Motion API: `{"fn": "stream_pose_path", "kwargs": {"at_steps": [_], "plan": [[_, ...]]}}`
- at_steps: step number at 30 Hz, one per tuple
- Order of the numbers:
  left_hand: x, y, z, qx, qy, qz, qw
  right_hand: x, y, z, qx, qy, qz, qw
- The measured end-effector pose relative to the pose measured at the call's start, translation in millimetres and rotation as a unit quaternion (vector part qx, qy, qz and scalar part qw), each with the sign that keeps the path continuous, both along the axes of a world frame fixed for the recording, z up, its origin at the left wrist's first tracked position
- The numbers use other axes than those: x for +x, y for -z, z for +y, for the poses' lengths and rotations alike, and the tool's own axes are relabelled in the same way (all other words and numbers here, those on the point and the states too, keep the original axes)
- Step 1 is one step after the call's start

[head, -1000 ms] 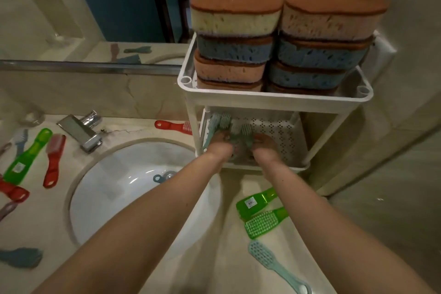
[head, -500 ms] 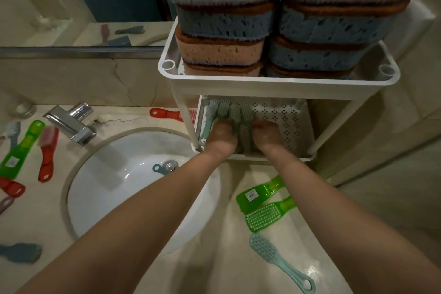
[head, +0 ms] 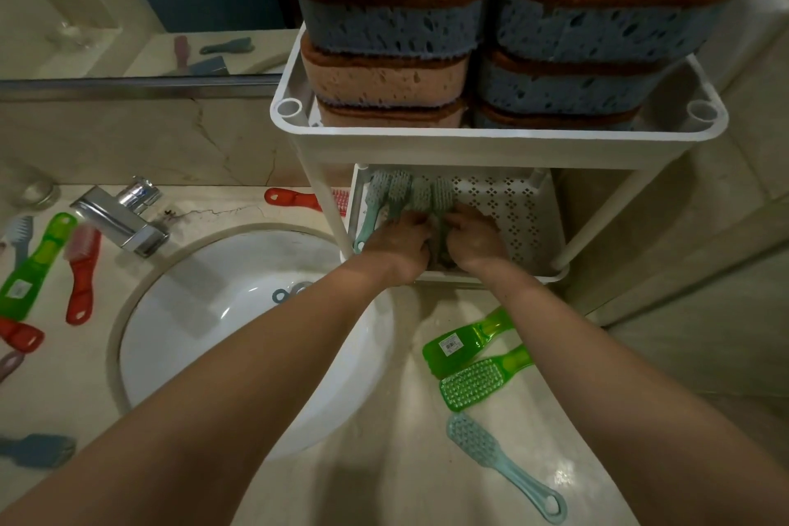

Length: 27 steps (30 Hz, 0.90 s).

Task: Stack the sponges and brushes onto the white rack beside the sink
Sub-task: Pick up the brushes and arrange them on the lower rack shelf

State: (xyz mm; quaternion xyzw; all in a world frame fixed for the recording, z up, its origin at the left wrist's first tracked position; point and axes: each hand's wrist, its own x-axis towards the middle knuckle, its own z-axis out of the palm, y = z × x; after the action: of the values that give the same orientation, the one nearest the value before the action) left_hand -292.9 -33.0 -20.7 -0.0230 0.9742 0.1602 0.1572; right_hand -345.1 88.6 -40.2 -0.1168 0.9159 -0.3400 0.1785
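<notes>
The white rack (head: 504, 141) stands right of the sink, its top tier filled with stacked sponges (head: 384, 77) in blue, orange and yellow. Several pale green brushes (head: 410, 192) lie side by side at the left of the perforated lower tier (head: 512, 205). My left hand (head: 399, 241) and my right hand (head: 476, 237) are both inside that tier, fingers closed around the brush handles. Two green brushes (head: 474, 359) and a teal brush (head: 499, 463) lie on the counter in front of the rack.
The round sink (head: 205, 312) and chrome tap (head: 119, 218) sit left of the rack. More brushes lie on the left counter: green (head: 34, 265), red (head: 83, 273), grey-blue (head: 34, 448). A red brush (head: 294, 199) lies behind the rack leg. A mirror is behind.
The camera has come closer and lower toward the rack. Both hands stay on the pale green brushes in the lower tier, pressing them slightly further together.
</notes>
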Motion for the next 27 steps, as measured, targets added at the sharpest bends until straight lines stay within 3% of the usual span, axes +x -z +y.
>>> {"fn": "stream_pose_path", "kwargs": {"at_steps": [5,14,18,22,27], "plan": [[-5,5,-3,-0.059,0.033,0.002,0.998,-5,-2,-2,0.155,-0.064,0.023,0.986],[-8,11,-6,0.013,0.001,-0.039,0.999,-15,-2,-2,0.184,-0.104,-0.008,0.977],[-2,7,-8,0.052,-0.017,-0.027,0.998,-9,3,2,0.114,-0.063,0.057,0.99],[14,0,-6,0.11,-0.075,0.011,0.991,3,0,1,0.02,0.006,0.051,0.998],[53,-2,-4,0.222,-0.17,0.116,0.953,44,-14,-7,-0.145,0.069,0.069,0.985]]}}
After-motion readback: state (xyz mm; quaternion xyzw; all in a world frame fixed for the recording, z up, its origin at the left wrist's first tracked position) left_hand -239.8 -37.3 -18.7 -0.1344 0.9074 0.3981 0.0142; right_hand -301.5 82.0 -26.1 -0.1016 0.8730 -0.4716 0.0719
